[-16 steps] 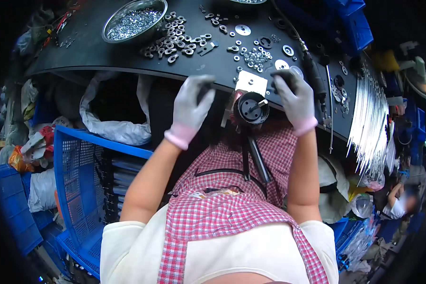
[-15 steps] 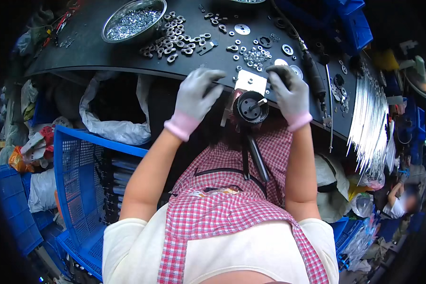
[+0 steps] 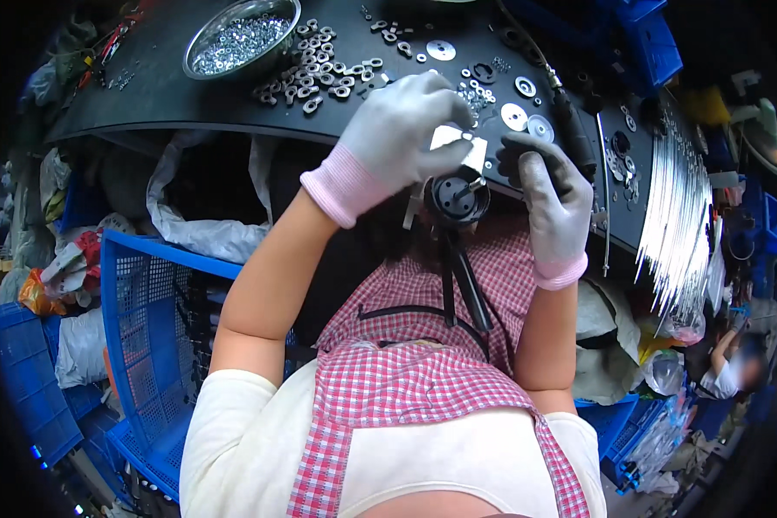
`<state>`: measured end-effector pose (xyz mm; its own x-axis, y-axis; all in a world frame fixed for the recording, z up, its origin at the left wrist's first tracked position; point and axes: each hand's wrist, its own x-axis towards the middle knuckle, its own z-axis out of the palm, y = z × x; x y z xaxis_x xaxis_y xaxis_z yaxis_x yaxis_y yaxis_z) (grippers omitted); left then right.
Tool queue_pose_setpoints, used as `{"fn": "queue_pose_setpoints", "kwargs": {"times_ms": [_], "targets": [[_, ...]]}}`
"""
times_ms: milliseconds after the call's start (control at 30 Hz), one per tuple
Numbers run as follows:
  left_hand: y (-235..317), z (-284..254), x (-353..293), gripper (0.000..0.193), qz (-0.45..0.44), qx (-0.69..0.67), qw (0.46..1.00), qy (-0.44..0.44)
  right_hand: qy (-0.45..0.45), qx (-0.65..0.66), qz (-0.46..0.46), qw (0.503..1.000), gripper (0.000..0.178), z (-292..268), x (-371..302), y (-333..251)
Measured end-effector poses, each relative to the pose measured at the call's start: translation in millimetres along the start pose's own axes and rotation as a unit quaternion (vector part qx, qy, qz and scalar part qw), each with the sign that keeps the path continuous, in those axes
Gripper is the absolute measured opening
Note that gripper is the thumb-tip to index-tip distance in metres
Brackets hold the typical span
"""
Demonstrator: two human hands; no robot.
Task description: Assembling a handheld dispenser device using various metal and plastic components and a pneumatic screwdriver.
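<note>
My left hand (image 3: 410,129), in a grey-white glove with a pink cuff, reaches over a small white plate (image 3: 475,155) at the table's edge. Its thumb and fingers are bent but apart, and a small metal nut (image 3: 467,135) shows between their tips, over the plate. Just below stands a round black fixture (image 3: 456,200) with holes in its face and a metal pin sticking out. To the right of the plate, my right hand (image 3: 551,194) is raised, its darkened fingers half curled and the thumb apart. I see nothing in it.
Loose metal eyelet parts (image 3: 319,73) lie beside a steel bowl (image 3: 242,39) of small hardware. Farther right are flat discs (image 3: 514,116), a cylindrical tool (image 3: 571,129) with a cable and a bundle of thin rods (image 3: 678,198). A blue crate (image 3: 142,319) stands at left below the table.
My left hand has moved up and right, over the white plate and the loose nuts. My right hand has shifted slightly right and down, its fingers more curled.
</note>
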<state>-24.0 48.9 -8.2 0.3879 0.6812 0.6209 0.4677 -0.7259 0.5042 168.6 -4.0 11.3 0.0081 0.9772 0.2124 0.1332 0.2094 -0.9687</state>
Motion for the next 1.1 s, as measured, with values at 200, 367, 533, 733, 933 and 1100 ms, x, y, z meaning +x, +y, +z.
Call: {"fn": "queue_pose_setpoints", "kwargs": {"times_ms": [200,367,533,733,933,1100], "targets": [[31,6,-1,0.022,0.079,0.084,0.990,0.082,-0.011,-0.020,0.010,1.000,0.015,6,-1,-6],[34,21,-17,0.029,0.062,0.095,0.987,0.118,-0.012,-0.030,0.020,0.999,0.012,3,-7,-9],[34,35,-34,0.034,-0.054,-0.033,0.994,0.088,-0.032,-0.347,-0.307,0.886,0.014,-7,1,6],[26,57,-47,0.014,-0.048,-0.089,0.992,0.070,-0.174,-0.265,-0.187,0.930,0.018,-14,6,3],[24,61,-47,0.013,-0.055,-0.090,0.991,0.085,-0.264,-0.380,-0.239,0.854,0.016,-18,31,-12],[20,65,-51,0.015,-0.070,-0.104,0.990,0.071,-0.332,-0.426,-0.247,0.804,0.018,-18,40,-17]]}}
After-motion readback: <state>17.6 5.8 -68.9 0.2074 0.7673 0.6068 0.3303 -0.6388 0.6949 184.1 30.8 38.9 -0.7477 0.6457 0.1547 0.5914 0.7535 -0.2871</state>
